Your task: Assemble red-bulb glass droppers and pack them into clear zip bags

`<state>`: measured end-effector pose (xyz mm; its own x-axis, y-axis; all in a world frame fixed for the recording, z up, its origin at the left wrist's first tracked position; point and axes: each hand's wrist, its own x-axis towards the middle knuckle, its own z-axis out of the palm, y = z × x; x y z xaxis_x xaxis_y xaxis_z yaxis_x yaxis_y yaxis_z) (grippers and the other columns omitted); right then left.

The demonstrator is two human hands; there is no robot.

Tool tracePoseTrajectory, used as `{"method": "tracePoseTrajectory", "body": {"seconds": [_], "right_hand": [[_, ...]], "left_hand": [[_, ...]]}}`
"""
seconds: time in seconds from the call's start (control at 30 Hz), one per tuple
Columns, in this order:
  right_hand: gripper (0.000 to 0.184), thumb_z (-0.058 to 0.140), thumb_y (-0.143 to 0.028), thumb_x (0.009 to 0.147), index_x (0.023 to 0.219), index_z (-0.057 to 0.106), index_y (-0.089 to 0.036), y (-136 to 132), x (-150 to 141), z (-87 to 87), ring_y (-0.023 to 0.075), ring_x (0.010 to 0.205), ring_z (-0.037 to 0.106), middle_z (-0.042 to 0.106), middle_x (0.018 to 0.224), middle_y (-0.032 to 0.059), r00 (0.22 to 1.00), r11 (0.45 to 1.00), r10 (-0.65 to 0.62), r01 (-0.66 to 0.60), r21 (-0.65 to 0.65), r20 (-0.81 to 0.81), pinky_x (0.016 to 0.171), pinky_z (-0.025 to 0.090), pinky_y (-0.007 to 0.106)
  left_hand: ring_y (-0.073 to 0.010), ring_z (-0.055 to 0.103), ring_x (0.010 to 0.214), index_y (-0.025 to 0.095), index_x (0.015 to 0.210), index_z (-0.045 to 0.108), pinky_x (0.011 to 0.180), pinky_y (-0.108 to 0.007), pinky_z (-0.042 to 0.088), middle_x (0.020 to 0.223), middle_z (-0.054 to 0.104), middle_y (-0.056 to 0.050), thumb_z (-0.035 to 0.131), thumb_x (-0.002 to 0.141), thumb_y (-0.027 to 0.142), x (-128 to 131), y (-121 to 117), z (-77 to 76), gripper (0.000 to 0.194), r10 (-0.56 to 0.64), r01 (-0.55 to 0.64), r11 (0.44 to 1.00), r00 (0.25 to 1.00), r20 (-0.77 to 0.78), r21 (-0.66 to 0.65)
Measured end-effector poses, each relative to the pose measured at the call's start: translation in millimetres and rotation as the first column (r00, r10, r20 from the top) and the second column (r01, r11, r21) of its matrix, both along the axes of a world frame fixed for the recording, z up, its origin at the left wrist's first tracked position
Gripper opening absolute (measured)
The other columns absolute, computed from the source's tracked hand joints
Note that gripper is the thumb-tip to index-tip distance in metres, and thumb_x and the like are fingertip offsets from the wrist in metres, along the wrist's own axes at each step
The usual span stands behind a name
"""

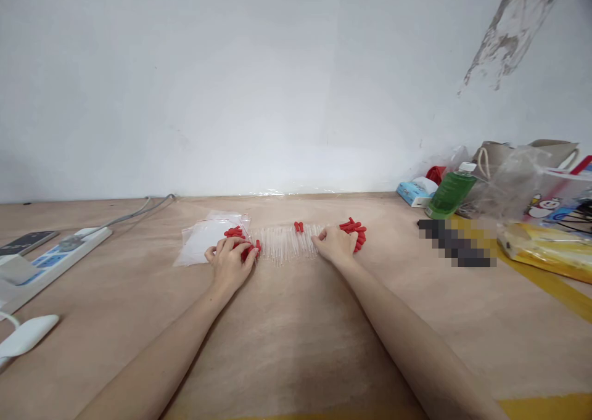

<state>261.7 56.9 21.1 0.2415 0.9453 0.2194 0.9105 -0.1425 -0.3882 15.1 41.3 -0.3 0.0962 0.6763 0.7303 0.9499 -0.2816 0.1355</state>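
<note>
A row of clear glass droppers (287, 242) with red rubber bulbs lies across the wooden table (296, 340) in front of me. My left hand (230, 261) rests at the row's left end, fingers curled round several red-bulbed droppers (250, 249). My right hand (337, 245) sits at the right end, fingers bent onto the glass tubes beside a heap of red bulbs (355, 231). Two red bulbs (298, 226) lie at the row's far side. Clear plastic bags (206, 238) lie under and left of my left hand.
A white power strip (55, 256) with a cable, a phone (25, 242) and a white charger (25, 335) sit at the left. At the right stand a green bottle (449, 192), a tissue pack (415, 192), plastic and paper bags (522, 179) and yellow packaging (550, 247). A white wall rises behind.
</note>
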Motion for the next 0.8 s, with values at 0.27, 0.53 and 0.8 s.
{"method": "tracePoseTrajectory", "body": {"seconds": [0.27,0.53,0.8], "right_hand": [[0.026,0.050,-0.040,0.072,0.066,0.066,-0.021,5.7,-13.2,-5.1,0.0244,0.074,0.059,0.067,0.073,0.0082,0.998,0.999,0.043,-0.042,-0.015,0.053,0.077,0.024,0.042],[0.028,0.049,-0.038,0.073,0.069,0.067,-0.017,5.6,-18.9,-0.8,0.0250,0.073,0.060,0.066,0.074,0.0122,0.996,0.995,0.025,-0.016,-0.103,0.082,0.078,0.025,0.042],[0.026,0.046,-0.034,0.075,0.062,0.061,-0.017,5.8,-18.8,4.2,0.0249,0.072,0.059,0.065,0.068,0.0096,1.000,0.998,-0.003,0.002,-0.061,-0.010,0.077,0.029,0.042]], "left_hand": [[-0.0239,0.053,0.088,0.022,0.073,0.066,0.074,-0.041,0.026,0.088,0.065,-0.005,0.049,0.083,0.032,-2.6,3.2,0.3,0.022,-0.049,0.050,0.998,0.997,0.054,-0.023],[-0.0183,0.056,0.090,0.018,0.084,0.063,0.082,-0.036,0.039,0.092,0.060,-0.005,0.045,0.085,0.029,3.3,-4.4,8.4,0.021,-0.204,0.185,0.979,0.935,0.292,0.090],[-0.0180,0.059,0.089,0.014,0.109,0.055,0.080,-0.033,0.048,0.102,0.060,-0.009,0.049,0.083,0.029,34.1,-26.4,-7.1,0.031,-0.323,0.400,0.914,0.818,0.476,-0.067]]}}
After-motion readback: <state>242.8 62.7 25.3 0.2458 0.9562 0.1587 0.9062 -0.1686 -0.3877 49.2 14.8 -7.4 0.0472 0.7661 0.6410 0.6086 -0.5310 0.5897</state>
